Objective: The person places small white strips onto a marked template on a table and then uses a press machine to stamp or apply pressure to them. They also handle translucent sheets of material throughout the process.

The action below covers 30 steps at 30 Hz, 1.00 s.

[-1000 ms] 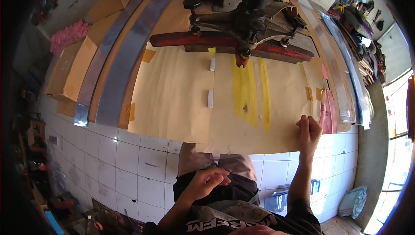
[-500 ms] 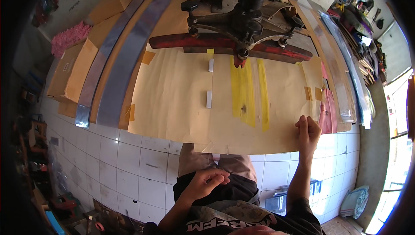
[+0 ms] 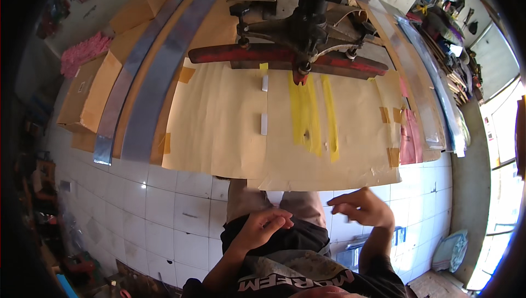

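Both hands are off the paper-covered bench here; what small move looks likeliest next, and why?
Probably the right hand reaches forward to the brown paper sheet. It hovers empty just off the sheet's near edge, fingers loosely curled, while the left hand rests at the lap. Nothing is held in either hand.

Right hand off the sheet

Right hand (image 3: 362,207) lifted from the tan paper sheet's (image 3: 230,117) near edge, now held loosely curled beside the left hand (image 3: 263,226), over the lap.

Bare forearms, black printed shirt (image 3: 307,279), dark apron over khaki trousers (image 3: 246,202).
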### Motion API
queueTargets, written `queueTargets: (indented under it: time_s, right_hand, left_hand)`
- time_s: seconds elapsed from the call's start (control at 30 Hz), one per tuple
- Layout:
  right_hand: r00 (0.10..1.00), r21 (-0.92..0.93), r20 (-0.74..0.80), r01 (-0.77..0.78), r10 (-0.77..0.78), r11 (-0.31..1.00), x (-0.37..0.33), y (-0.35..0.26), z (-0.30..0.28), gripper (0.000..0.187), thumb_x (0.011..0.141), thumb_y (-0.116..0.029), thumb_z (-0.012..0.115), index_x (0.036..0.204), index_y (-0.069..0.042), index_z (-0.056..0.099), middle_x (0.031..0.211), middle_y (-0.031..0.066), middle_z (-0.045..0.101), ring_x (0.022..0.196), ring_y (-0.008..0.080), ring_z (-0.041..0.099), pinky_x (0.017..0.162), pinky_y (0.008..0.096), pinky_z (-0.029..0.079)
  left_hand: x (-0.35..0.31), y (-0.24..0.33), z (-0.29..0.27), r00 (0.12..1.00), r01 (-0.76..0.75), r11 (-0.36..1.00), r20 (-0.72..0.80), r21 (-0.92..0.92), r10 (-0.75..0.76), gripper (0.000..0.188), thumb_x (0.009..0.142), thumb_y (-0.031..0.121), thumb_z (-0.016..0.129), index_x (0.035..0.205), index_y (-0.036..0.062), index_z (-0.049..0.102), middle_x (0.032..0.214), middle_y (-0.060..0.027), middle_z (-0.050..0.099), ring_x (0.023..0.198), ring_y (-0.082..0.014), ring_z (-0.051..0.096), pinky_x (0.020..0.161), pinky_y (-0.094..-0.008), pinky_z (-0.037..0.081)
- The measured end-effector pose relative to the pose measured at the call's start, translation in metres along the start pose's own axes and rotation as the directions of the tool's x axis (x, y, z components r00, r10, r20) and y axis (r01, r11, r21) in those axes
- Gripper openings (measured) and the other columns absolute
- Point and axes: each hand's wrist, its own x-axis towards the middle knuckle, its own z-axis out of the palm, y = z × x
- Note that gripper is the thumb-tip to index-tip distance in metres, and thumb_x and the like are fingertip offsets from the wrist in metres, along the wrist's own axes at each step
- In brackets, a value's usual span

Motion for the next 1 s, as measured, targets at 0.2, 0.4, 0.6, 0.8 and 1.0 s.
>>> queueTargets:
  time_s: [0.2,0.4,0.6,0.8,1.0]
  right_hand:
    - [0.999,-0.011,0.041,0.031,-0.03,0.999,0.016,0.016,0.037,0.031,0.095,-0.018,0.062,0.118,0.003,0.06,0.103,0.0184,0.065,0.094,0.0286,0.066,0.082,0.0355,0.051]
    - [0.99,0.128,0.137,0.027,-0.044,0.991,0.006,0.015,0.038,0.047,0.099,-0.022,0.057,0.134,0.008,0.047,0.118,0.021,0.063,0.11,0.0294,0.061,0.096,0.0378,0.046]
    - [0.999,0.682,0.001,-0.024,0.032,0.73,0.023,-0.003,0.034,0.042,0.103,-0.019,0.047,0.136,0.007,0.042,0.118,0.0232,0.063,0.111,0.0308,0.064,0.096,0.0403,0.052]
    - [0.987,0.681,-0.104,-0.022,0.126,0.732,0.016,-0.017,0.023,0.047,0.102,-0.018,0.048,0.14,0.008,0.038,0.106,0.0257,0.067,0.097,0.0335,0.069,0.085,0.0406,0.057]
    - [0.938,0.781,-0.266,0.073,0.224,0.62,0.006,-0.012,0.013,0.05,0.1,-0.02,0.05,0.139,0.009,0.038,0.1,0.0236,0.069,0.09,0.0328,0.071,0.078,0.0397,0.059]
  left_hand:
    - [0.01,0.0,0.005,1.0,0.018,0.998,0.0,-0.055,-0.018,0.026,0.102,0.021,0.052,0.11,-0.002,0.06,0.096,-0.0151,0.069,0.088,-0.0217,0.069,0.084,-0.0344,0.054]
    - [0.017,-0.001,0.013,0.997,0.015,0.984,0.079,-0.177,-0.001,0.023,0.103,0.019,0.049,0.106,-0.0026,0.057,0.094,-0.0128,0.07,0.09,-0.0187,0.068,0.085,-0.0314,0.054]
    - [0.009,0.003,0.008,0.997,0.0,0.989,0.071,-0.147,0.011,0.021,0.103,0.017,0.048,0.106,-0.0019,0.056,0.094,-0.0133,0.07,0.092,-0.0194,0.068,0.087,-0.032,0.053]
    - [0.028,0.011,0.065,0.992,-0.072,0.996,0.1,-0.049,0.077,0.021,0.103,0.017,0.05,0.108,-0.0007,0.06,0.094,-0.0109,0.07,0.086,-0.0183,0.067,0.083,-0.0296,0.052]
    - [0.022,0.012,0.054,0.898,-0.071,0.966,0.437,0.248,-0.046,0.016,0.1,0.016,0.055,0.105,0.0025,0.062,0.093,-0.0115,0.071,0.086,-0.0217,0.069,0.079,-0.0319,0.052]
